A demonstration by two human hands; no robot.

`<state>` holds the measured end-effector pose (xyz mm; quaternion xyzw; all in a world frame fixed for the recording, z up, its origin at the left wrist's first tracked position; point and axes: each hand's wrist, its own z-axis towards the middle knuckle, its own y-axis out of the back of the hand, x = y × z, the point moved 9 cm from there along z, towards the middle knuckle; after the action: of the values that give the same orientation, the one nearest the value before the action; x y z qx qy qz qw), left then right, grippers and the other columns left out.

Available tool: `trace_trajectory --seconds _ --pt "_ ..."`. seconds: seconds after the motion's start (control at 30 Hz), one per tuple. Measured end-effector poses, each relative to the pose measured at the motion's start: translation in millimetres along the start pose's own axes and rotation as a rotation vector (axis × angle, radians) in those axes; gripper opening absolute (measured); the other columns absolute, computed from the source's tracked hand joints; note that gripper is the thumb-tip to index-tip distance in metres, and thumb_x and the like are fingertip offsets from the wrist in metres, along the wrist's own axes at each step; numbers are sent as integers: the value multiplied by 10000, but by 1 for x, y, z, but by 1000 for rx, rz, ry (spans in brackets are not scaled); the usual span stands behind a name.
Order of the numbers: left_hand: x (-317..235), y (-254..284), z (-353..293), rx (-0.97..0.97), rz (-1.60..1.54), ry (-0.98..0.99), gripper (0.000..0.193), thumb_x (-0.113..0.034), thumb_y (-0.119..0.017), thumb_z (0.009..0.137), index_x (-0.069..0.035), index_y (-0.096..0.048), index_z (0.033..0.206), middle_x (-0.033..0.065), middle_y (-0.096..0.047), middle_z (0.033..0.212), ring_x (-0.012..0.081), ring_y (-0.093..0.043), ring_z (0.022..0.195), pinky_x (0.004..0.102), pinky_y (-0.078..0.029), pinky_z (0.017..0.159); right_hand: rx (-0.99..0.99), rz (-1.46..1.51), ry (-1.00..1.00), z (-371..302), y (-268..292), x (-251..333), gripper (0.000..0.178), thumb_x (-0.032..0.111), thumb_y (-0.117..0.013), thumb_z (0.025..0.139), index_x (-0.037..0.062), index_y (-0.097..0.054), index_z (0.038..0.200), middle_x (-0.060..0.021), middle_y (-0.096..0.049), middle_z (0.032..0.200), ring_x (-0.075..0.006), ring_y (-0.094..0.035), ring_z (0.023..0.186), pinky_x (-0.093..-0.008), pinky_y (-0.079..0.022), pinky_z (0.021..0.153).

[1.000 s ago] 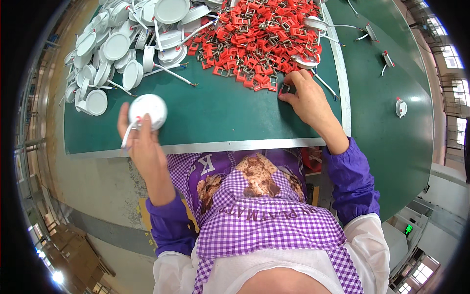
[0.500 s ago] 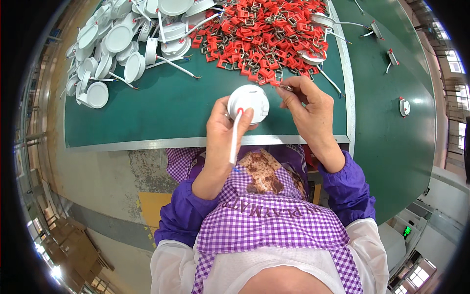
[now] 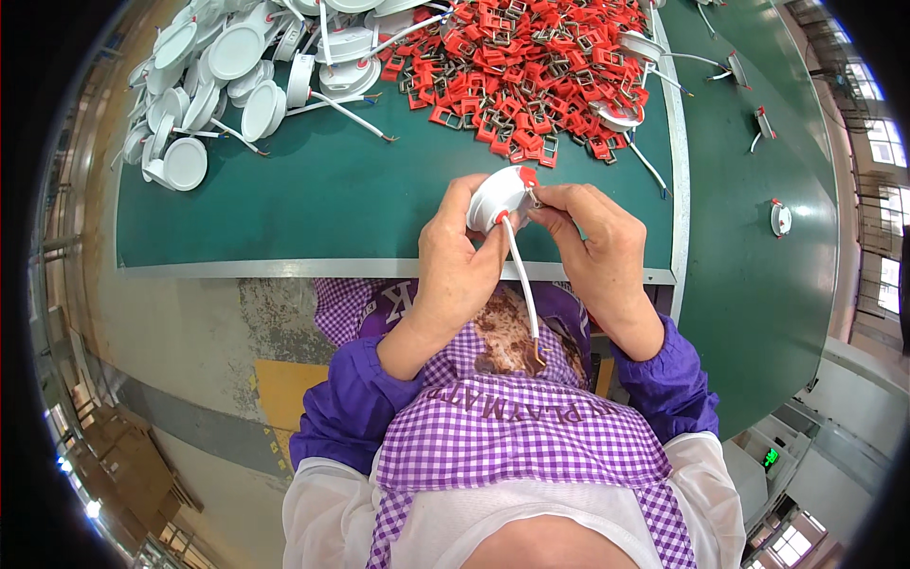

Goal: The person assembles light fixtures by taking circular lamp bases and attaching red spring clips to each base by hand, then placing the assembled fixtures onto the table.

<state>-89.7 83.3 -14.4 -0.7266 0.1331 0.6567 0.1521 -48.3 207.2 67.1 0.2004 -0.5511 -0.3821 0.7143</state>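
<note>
Above the near edge of the table, my left hand (image 3: pixel 455 261) is closed around a round white downlight (image 3: pixel 493 201), tilted with its side facing right. From a red grommet on its housing, a white cable (image 3: pixel 520 270) hangs down to bare wire ends over my apron. My right hand (image 3: pixel 595 232) pinches a red clip with a metal spring (image 3: pixel 529 178) against the downlight's upper right edge. Fingertips partly hide the metal part. Beyond both hands spreads a heap of the same red spring clips (image 3: pixel 531 71).
Many white downlights with cables (image 3: pixel 237 57) are piled at the far left of the green table (image 3: pixel 284 209). A metal strip (image 3: pixel 680 171) borders it on the right. Past that, several downlights (image 3: pixel 780 218) lie spaced out on another green surface (image 3: pixel 730 313).
The right hand has brought the red clip from near the heap to the downlight. The left hand has shifted right and tilted the downlight, and its cable now hangs further right.
</note>
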Motion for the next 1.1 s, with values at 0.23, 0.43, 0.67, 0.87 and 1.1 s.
trace_trajectory --seconds 0.23,0.43,0.67,0.87,1.1 --pt "-17 -2 -4 -46 53 -110 316 29 -638 865 -15 -537 1161 95 -688 890 162 -681 790 297 -536 693 -66 32 3 -1 4 -2 148 0 -721 775 25 -666 910 -104 -645 782 -261 -647 693 -334 -503 594" --pt "-21 -1 -8 -60 184 -127 328 -33 -675 877 6 -540 1173 90 -650 996 149 -651 874 283 -533 728 -100 14 6 -5 5 -1 164 -18 -725 763 24 -665 909 -107 -649 779 -253 -650 669 -332 -502 572" --pt "-23 -2 -7 -21 222 -242 350 27 -643 848 1 -537 1180 124 -630 1038 183 -631 938 294 -504 795 -112 4 44 -6 7 -3 177 -23 -735 747 20 -662 903 -109 -652 766 -257 -646 663 -326 -505 568" --pt "-31 -9 -11 128 264 -317 356 35 -625 866 1 -521 1205 104 -614 1061 156 -608 955 281 -500 803 28 247 -142 -7 6 -28 261 -8 -756 750 18 -662 992 -82 -683 854 -149 -663 699 -266 -513 625" --pt "-23 -19 -19 211 -27 -168 359 -2 -654 863 -26 -529 1198 93 -627 1020 158 -629 912 291 -505 763 146 614 -447 -19 10 -41 471 12 -794 744 24 -617 1180 -75 -687 1006 -79 -634 706 -220 -512 646"
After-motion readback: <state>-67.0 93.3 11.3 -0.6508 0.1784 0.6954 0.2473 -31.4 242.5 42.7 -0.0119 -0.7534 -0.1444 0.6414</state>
